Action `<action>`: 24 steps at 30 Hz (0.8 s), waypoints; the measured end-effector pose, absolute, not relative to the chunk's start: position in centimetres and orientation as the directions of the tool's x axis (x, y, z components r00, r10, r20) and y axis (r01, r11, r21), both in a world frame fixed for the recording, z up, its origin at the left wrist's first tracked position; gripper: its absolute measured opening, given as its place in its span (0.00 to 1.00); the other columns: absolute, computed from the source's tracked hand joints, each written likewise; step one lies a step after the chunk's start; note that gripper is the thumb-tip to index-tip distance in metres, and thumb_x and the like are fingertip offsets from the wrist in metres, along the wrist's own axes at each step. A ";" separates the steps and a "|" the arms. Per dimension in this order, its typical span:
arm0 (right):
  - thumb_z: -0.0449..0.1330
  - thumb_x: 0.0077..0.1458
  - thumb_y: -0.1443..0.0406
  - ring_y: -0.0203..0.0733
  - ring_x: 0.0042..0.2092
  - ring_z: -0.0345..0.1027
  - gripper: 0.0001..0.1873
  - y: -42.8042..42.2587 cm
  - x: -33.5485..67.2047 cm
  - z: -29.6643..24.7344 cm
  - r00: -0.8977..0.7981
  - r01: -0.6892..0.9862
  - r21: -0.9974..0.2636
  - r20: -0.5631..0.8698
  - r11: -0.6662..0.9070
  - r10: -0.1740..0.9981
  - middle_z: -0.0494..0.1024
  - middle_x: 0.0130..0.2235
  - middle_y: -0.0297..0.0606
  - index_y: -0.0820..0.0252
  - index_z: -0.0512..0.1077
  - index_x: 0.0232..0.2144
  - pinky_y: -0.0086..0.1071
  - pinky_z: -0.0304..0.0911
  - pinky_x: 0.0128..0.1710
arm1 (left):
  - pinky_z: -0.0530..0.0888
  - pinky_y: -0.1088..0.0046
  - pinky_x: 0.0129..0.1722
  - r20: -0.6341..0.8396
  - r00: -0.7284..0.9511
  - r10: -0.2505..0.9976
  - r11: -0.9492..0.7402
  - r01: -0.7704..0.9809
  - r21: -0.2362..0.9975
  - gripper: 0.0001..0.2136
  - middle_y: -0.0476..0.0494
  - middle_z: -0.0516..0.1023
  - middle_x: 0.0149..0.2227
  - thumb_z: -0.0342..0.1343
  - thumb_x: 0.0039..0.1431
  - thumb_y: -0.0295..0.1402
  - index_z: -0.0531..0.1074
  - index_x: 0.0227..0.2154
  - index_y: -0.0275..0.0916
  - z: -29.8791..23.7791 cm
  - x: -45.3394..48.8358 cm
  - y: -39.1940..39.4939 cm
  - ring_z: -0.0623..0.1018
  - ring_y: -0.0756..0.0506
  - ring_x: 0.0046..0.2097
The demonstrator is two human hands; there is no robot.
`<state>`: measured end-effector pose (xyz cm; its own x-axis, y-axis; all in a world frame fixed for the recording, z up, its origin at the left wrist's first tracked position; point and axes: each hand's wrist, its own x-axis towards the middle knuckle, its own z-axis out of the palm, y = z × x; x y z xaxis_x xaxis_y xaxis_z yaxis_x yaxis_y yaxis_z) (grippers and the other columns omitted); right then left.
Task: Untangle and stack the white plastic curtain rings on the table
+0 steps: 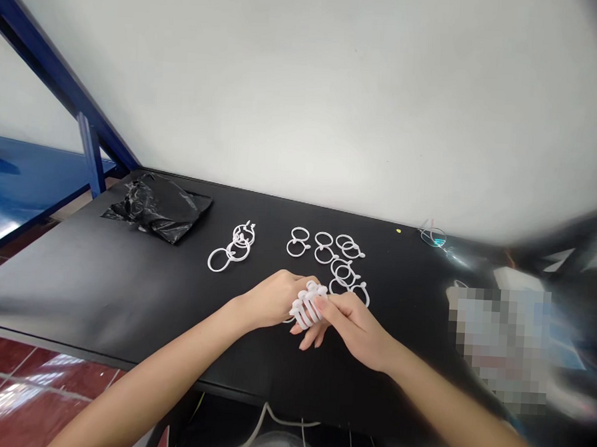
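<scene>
Bunch of white rings sits between the two hands. Right hand: thumb presses on the near side of the bunch, fingers pinching it. Left hand: back uppermost, fingers partly hidden behind the rings; cannot tell whether they grip, or whether rings encircle any finger. Beyond the fingers, on the black worktop: loose rings; farther left of them, a ring cluster and black plastic bag.

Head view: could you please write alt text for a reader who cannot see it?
A person's left hand and right hand hold a bunch of white rings over a black table. Other white rings lie beyond the hands, and a crumpled black plastic bag lies farther left.
</scene>
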<state>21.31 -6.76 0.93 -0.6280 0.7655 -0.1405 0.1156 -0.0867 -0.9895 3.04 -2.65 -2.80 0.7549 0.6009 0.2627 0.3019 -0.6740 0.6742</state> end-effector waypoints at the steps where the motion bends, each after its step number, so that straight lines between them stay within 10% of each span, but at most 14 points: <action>1: 0.45 0.68 0.54 0.37 0.25 0.75 0.29 -7.0 21.3 0.8 -0.613 0.137 -0.991 -0.089 -0.005 0.785 0.83 0.28 0.45 0.67 0.79 0.34 0.28 0.70 0.26 | 0.67 0.77 0.28 0.266 0.759 0.594 -0.678 0.294 0.673 0.09 0.46 0.74 0.30 0.48 0.62 0.30 0.68 0.28 0.35 -2.8 3.0 -2.6 0.72 0.51 0.27; 8: 0.45 0.68 0.65 0.33 0.24 0.71 0.27 -8.0 21.4 0.1 -0.589 0.185 -0.871 0.273 0.456 0.761 0.84 0.31 0.41 0.64 0.79 0.25 0.27 0.69 0.28 | 0.65 0.78 0.28 0.231 0.716 0.659 -0.506 0.194 0.841 0.13 0.51 0.70 0.25 0.46 0.65 0.34 0.65 0.25 0.35 -2.5 3.2 -3.0 0.69 0.53 0.25; 17: 0.55 0.64 0.56 0.41 0.33 0.79 0.17 -7.2 21.2 0.2 -0.538 0.182 -0.983 -0.100 0.000 0.837 0.82 0.34 0.43 0.65 0.75 0.35 0.27 0.70 0.25 | 0.60 0.78 0.24 0.222 0.700 0.678 -0.567 0.307 0.764 0.09 0.53 0.63 0.22 0.50 0.58 0.30 0.60 0.23 0.37 -2.7 3.2 -2.3 0.62 0.54 0.22; 24: 0.54 0.65 0.61 0.38 0.28 0.75 0.18 -8.3 20.8 -0.8 -0.479 0.174 -0.936 0.191 0.306 0.857 0.83 0.30 0.40 0.59 0.81 0.30 0.30 0.71 0.26 | 0.56 0.77 0.22 0.215 0.790 0.574 -0.543 0.171 0.822 0.14 0.55 0.58 0.20 0.53 0.55 0.33 0.55 0.20 0.38 -2.5 3.2 -2.4 0.56 0.55 0.21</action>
